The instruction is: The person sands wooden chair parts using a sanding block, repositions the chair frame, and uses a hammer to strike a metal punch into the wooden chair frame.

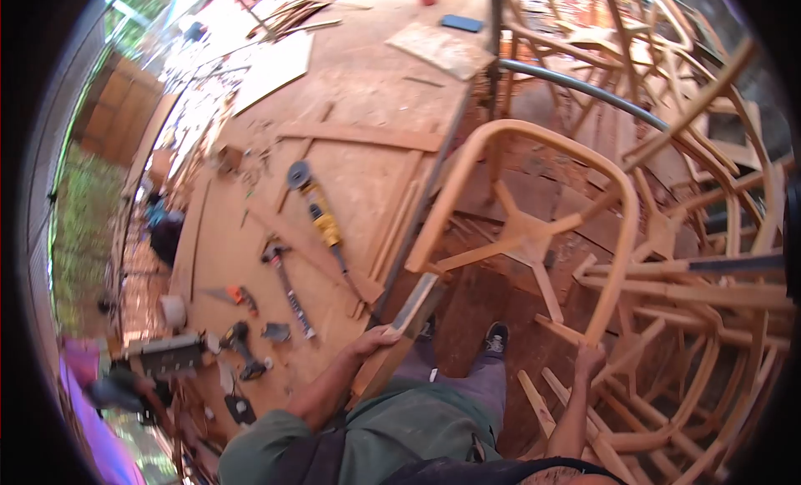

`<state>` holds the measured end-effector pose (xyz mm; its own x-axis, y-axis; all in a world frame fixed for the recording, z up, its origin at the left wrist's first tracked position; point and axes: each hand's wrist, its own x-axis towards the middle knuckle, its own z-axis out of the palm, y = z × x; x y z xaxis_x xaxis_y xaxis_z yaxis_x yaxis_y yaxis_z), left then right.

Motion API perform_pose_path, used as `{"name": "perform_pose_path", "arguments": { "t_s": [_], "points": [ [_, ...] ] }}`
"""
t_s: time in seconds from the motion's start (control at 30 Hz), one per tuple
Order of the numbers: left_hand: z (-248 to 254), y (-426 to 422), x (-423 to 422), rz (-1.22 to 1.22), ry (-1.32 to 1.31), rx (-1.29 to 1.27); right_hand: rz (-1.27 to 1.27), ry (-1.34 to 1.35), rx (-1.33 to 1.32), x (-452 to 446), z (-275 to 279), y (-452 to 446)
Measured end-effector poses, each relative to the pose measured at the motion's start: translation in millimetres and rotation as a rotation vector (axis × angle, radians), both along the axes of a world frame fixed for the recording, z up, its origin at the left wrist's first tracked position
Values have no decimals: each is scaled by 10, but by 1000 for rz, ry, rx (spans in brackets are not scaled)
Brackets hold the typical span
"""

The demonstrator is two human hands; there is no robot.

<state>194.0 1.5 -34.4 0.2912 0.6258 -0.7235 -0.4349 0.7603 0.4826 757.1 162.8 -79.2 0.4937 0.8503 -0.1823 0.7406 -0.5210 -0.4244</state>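
Observation:
A light wooden chair frame [624, 203] with a rounded top rail and a cross-shaped brace [526, 234] stands tilted in front of me. My right hand [590, 361] is closed around the lower right end of its curved rail. Beside the table edge, my left hand [375, 341] grips a long wooden block [411, 308] with a grey strip along its top. The block's upper end lies close to the left end of the curved rail; whether they touch I cannot tell.
On the worktable [350, 101] lie a yellow angle grinder [321, 218], a hammer [288, 285], a handsaw [238, 298], a drill [242, 351], wood strips and a phone [461, 23]. Several chair frames [667, 318] crowd the right side. A person [165, 234] is at the left.

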Motion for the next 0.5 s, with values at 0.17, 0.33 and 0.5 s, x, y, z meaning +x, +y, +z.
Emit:
{"name": "perform_pose_path", "arguments": {
  "t_s": [0.17, 0.33, 0.5],
  "points": [
    [36, 95, 45, -7, -4, 9, -23, -148, -55, -22, -46, -282],
    [101, 172, 56, -34, 19, 76, -80, -208, -92, -59, -64, -526],
    [-72, 126, -96, -60, 51, 145, -56, -239, -196, 126, -230, -919]
  ]
}}
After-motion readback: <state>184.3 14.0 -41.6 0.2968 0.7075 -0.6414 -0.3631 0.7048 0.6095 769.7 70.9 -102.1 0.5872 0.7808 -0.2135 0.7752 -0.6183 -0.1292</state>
